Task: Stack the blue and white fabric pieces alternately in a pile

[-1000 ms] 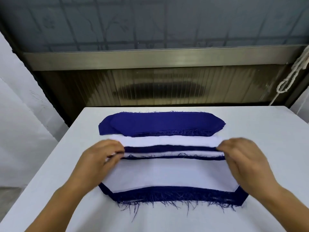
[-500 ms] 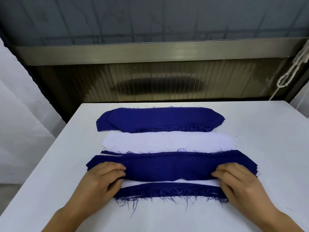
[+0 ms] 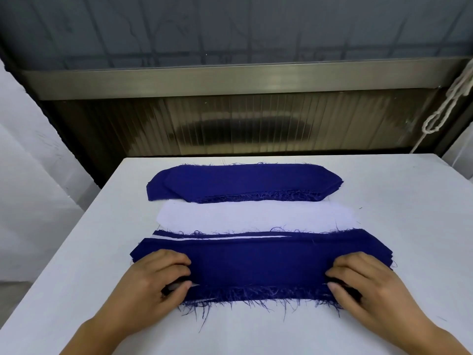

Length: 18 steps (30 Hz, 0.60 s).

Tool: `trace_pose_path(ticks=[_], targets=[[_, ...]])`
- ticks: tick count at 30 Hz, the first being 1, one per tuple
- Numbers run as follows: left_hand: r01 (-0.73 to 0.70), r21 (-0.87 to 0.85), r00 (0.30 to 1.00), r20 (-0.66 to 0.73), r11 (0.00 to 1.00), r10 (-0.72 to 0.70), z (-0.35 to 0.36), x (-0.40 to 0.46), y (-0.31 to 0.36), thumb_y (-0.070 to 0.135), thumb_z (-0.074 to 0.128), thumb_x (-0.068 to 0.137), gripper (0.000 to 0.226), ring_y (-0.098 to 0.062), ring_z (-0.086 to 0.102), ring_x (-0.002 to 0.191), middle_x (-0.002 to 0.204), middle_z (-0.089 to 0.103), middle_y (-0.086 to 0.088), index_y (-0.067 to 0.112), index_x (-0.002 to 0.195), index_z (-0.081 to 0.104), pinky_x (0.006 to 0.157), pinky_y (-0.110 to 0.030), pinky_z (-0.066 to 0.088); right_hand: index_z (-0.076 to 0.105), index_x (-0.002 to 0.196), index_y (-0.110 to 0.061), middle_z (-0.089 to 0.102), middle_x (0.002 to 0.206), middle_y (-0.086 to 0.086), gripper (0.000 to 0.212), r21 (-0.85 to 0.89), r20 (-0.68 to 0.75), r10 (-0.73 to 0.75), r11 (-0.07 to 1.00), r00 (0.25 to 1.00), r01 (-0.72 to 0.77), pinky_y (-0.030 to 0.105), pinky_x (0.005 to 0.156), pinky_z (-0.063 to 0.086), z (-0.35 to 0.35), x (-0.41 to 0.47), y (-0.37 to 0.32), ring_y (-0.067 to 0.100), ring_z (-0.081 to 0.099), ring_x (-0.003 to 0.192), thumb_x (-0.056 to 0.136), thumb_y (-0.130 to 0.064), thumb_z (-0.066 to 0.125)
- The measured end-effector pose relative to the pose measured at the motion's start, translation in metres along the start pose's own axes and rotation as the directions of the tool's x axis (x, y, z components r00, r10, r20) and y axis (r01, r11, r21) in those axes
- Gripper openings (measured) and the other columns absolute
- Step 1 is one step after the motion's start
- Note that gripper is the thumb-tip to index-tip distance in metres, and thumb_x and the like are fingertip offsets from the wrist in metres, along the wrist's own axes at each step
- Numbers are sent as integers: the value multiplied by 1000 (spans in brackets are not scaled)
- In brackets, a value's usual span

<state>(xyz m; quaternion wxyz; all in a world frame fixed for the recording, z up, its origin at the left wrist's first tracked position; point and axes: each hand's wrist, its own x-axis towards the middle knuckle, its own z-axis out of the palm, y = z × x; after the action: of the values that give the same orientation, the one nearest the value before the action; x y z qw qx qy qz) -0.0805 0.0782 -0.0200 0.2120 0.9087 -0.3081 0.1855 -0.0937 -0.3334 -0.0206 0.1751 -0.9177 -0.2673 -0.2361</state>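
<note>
On my table (image 3: 399, 252) the pile (image 3: 258, 265) lies nearest, long axis left-right, frayed edge toward me. Behind it lie the white pieces (image 3: 256, 216), then the blue pieces (image 3: 243, 181). My left hand (image 3: 153, 280) and right hand (image 3: 363, 280) pinch the pile's ends; bare table flanks both.

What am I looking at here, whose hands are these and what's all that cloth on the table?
There is no machine: a person wears a camera on the head, looking down at their own hands. The left hand and the right hand each grip one end of the near pile, which has a blue piece on top and slivers of white showing between its layers. Behind it on the white table lies a white fabric piece, and furthest away a stack of blue pieces. A white cord hangs at the right.
</note>
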Motion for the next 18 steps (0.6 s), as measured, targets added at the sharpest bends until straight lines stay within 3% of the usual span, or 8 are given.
trace_pose_path(ticks=[4,10,18], targets=[[63,-15,993,100,998,-62,-6,18,6,46,53,92,30,1,56,82,89,59,22,25,77,68,70,-20,47,68,77,-25,57,82,-19,29,108,109,87,989,990,-99,20,68,43,-9,19,-4,3,55,73,93,-41,49],[119,78,966,221,990,-134,22,76,26,55,37,92,42,-3,48,70,70,50,17,27,71,59,63,-22,44,62,85,-34,56,86,-19,16,122,284,257,946,924,-301,19,65,45,19,70,-13,4,56,72,94,-40,51],[227,196,966,74,954,-246,56,99,23,39,56,93,38,-7,42,63,62,39,13,26,62,38,56,-22,31,58,84,-31,56,80,-13,19,-83,240,386,923,891,-377,23,56,44,41,79,1,6,55,64,96,-42,47]])
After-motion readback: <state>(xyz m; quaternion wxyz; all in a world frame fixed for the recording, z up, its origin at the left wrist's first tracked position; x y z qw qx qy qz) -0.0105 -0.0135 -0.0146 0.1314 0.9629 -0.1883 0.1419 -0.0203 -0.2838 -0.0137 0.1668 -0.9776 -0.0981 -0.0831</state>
